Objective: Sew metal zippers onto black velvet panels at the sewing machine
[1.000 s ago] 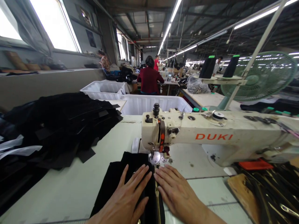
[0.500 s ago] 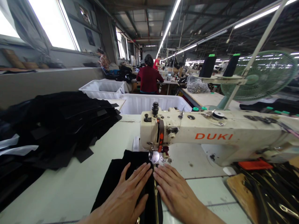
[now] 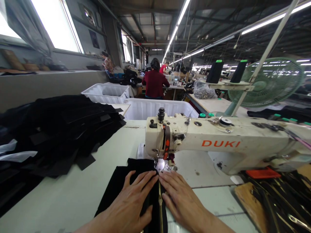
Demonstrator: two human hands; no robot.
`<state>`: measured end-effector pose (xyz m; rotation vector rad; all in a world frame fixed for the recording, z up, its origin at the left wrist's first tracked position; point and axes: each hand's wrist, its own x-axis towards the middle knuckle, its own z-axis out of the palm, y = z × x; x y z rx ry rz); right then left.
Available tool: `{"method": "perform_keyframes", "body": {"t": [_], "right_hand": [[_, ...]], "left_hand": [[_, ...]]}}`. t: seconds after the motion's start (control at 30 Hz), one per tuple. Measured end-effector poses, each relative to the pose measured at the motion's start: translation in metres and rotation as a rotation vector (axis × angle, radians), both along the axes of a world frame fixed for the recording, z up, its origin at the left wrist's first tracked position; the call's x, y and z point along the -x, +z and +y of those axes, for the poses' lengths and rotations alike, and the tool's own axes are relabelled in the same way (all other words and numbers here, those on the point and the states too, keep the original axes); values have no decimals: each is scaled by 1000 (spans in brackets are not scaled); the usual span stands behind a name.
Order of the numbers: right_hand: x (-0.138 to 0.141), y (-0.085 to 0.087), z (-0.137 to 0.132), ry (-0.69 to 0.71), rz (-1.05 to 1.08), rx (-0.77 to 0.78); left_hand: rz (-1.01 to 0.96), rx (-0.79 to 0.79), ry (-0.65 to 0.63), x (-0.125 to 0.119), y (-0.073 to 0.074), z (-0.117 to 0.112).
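At lower centre, the black cloth (image 3: 115,186) with its gold zip (image 3: 160,212) is laid just below the head of the machine (image 3: 188,137), the left hand (image 3: 136,195) being spread flat on it and the right hand (image 3: 181,195) laid flat along the zip, with no pinch seen in either. Alignment for stitching is judged to be in hand, and even pressure with a straight zip is called for next. The needle's contact cannot be made out; much cloth is hidden by the hands, and its lower end is cut off.
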<state>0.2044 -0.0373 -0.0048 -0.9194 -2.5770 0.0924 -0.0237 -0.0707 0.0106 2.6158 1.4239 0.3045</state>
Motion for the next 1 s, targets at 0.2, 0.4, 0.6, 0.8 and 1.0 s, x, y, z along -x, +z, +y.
{"method": "perform_keyframes", "body": {"t": [0.2,0.4,0.6,0.8,1.0], "right_hand": [[7,0,11,-9,-79,-51],[11,-3,25,-30,-87,-102],[10,-3,29,-30,-33,-93],[7,-3,32,-2,10,-37],[6,-5,32,-1,-21,-16]], "left_hand": [[-8,-16,-29,4,-3,9],[-32,-48,-21,7,-6,26],[-40,-54,-17,7,-5,31],[-56,-87,-12,5,-10,30],[-49,-87,-23,4,-9,29]]}}
